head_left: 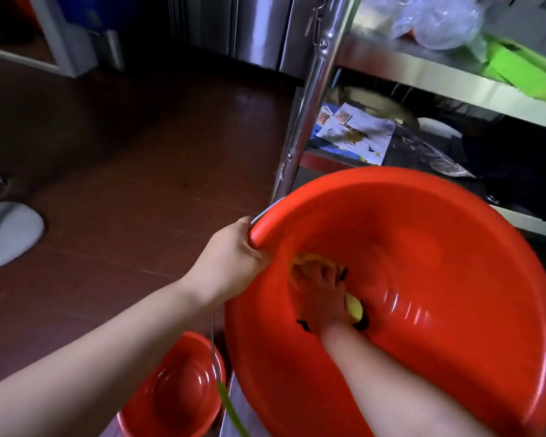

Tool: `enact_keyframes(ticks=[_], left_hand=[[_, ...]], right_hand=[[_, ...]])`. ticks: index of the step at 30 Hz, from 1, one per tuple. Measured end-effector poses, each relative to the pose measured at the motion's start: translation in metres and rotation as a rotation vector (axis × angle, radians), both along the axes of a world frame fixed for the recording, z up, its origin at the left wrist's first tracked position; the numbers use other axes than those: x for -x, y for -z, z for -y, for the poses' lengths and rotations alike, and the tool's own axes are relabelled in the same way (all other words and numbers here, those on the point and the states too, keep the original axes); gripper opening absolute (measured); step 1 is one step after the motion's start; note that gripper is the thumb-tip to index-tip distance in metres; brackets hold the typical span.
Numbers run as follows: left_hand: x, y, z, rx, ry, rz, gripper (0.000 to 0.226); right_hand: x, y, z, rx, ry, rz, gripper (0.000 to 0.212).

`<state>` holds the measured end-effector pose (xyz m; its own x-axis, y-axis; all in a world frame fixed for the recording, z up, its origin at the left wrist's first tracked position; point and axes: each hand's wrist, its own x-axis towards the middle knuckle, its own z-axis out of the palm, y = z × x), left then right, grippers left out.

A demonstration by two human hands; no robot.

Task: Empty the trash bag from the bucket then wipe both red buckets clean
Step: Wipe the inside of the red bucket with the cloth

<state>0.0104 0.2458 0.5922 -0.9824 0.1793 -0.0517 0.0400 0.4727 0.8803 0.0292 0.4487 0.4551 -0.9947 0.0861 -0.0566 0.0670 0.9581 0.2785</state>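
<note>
Head view: the left hand [234,247] grips the large red plastic bucket's [438,247] rim, tilting it so the right hand [323,291] can press a yellow cloth [306,261] inside.

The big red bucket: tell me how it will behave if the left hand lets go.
Big red bucket looks tilted, steadied by the left hand, so it would probably tip. It seems light and stiff. The right hand pressing the yellow cloth might shove it.

Large bucket [423,279] right of center, beside shelf post [309,105]. Small bucket [177,389] lower left of it. Cloth [353,305] inside large bucket. Shelves [423,70] behind.
</note>
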Motion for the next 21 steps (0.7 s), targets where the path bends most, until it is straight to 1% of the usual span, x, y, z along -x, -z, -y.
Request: enact_keyframes(ticks=[2,4,7,9,10,12,13,14,16,17,19,20,21], left_hand=[[0.0,0.004,0.004,0.01,-0.011,-0.009,0.016],[0.0,0.006,0.008,0.019,-0.024,-0.002,0.014],[0.002,0.005,0.013,0.036,-0.002,0.003,0.011],[0.002,0.003,0.013,0.04,0.028,-0.004,0.011],[0.003,0.002,0.013,0.042,0.041,-0.004,0.01],[0.003,0.001,0.013,0.034,0.067,0.006,0.01],[0.004,0.0,0.013,0.024,0.079,0.009,0.011],[0.004,0.0,0.013,0.015,0.09,0.008,0.012],[0.006,-0.001,0.013,-0.001,0.113,0.003,0.013],[0.007,-0.001,0.014,-0.011,0.119,0.004,0.013],[0.01,0.001,0.014,-0.03,0.109,0.019,0.013],[0.011,0.002,0.015,-0.037,0.101,0.028,0.013],[0.012,0.003,0.016,-0.041,0.098,0.032,0.013]], right_hand=[[-0.007,0.006,0.01,-0.018,-0.018,0.026,0.046],[-0.006,0.009,0.009,-0.049,-0.034,0.031,0.051],[0.0,0.0,0.0,-0.028,-0.055,0.076,0.06],[0.007,-0.005,-0.019,-0.03,0.023,0.093,0.06],[0.01,-0.011,-0.028,-0.028,0.112,0.066,0.056],[0.011,-0.025,-0.044,-0.002,0.288,-0.093,0.043],[0.01,-0.032,-0.05,0.023,0.344,-0.18,0.04],[0.008,-0.036,-0.053,0.05,0.371,-0.23,0.04],[0.002,-0.036,-0.053,0.063,0.408,-0.256,0.041],[-0.002,-0.032,-0.049,0.061,0.415,-0.233,0.041],[-0.011,-0.015,-0.03,0.064,0.374,-0.077,0.039],[-0.016,-0.005,-0.017,0.069,0.312,-0.017,0.039],[-0.022,0.003,-0.005,0.081,0.238,-0.002,0.04]])
